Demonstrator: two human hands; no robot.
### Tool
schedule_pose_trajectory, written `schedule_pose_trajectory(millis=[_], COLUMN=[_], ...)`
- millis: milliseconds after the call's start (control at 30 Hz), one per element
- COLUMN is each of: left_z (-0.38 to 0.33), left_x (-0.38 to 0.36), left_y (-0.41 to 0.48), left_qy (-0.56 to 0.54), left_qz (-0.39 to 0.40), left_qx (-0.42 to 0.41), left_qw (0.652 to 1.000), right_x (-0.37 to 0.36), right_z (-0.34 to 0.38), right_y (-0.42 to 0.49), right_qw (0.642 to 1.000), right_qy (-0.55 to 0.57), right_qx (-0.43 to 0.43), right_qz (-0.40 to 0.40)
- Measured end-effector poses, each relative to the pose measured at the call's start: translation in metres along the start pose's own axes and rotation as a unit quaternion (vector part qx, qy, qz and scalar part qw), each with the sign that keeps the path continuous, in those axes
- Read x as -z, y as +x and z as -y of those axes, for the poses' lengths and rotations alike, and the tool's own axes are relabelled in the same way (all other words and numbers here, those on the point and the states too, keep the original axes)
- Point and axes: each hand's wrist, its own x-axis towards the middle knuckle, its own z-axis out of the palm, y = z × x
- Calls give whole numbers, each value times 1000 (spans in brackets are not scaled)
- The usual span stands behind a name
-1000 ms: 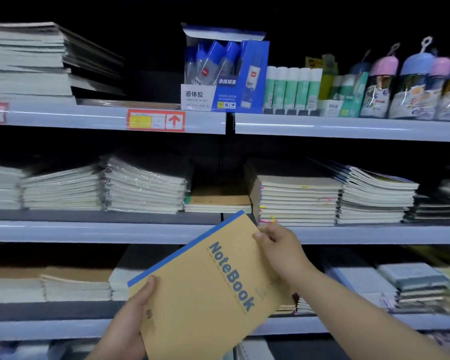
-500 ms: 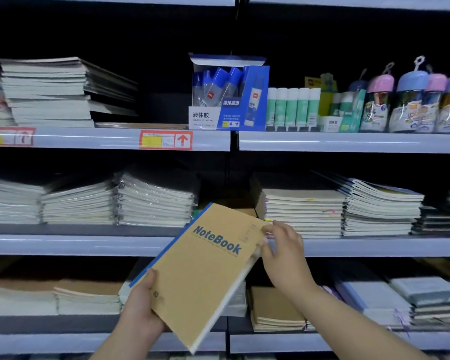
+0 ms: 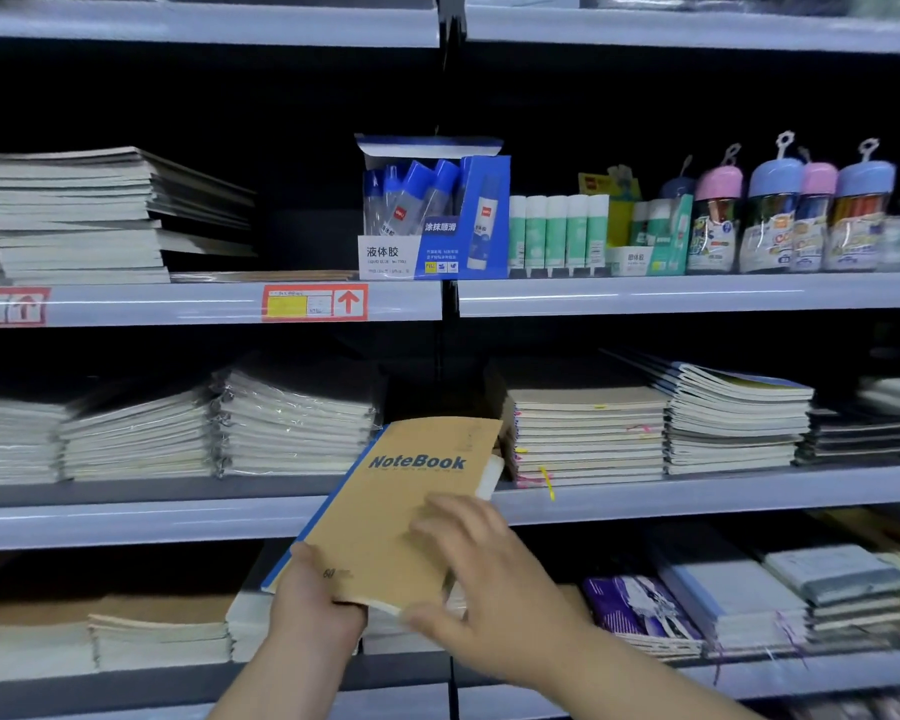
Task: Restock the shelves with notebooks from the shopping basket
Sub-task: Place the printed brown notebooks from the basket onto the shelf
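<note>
Shows a notebook point(image 3: 417, 501) lettered "NoteBook", tilted, its far end over the lip of the middle shelf point(image 3: 126, 522), at the gap between a wrapped stack point(image 3: 292, 428) and a tan stack point(image 3: 583, 433). Grips the near corner with the left hand point(image 3: 315, 610), thumb on the cover. Lays the right hand point(image 3: 494, 589) on the cover, fingers extended and blurred. Holds glue bottles in a blue box point(image 3: 484, 220) on the upper shelf point(image 3: 697, 296), beside 5 green glue sticks point(image 3: 557, 231) and 4 pastel-capped jars point(image 3: 772, 210). Counts 3 stacks left of the gap and 2 red price tags point(image 3: 315, 302). Pale shelf rails, dark recesses.
</note>
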Motion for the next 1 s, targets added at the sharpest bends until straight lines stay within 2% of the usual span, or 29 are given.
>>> schedule_pose_trajectory(millis=[67,167,400,533,633,733,833,900,1000], left_z=[1,2,-2,7,10,10,6,4,4], left_x=[-6,-11,-9,-2,-3,-8,-10,-12,-17], left_y=[1,1,-2,-3,-2,-1,3,7,12], left_qy=[7,24,37,0,-8,24,96,146,220], left_qz=[12,25,4,18,34,59,87,108,148], left_qx=[-3,-15,-68,-71,-73,-55,-20,-41,-118], left_qw=[1000,999,997,997,997,996,991,982,957], right_x=[-3,-7,10,15,16,15,17,20,21], right_z=[8,10,1,0,-7,-29,-59,-75,-93], right_y=[-3,-3,12,27,33,38,36,32,23], right_qw=[996,973,963,955,961,981,985,983,978], right_qy=[-57,-200,-260,-281,-255,-187,-167,-166,-160], right_qx=[50,84,52,90,99,43,-36,-73,-136], right_qz=[55,79,57,1,-28,-3,17,-2,2])
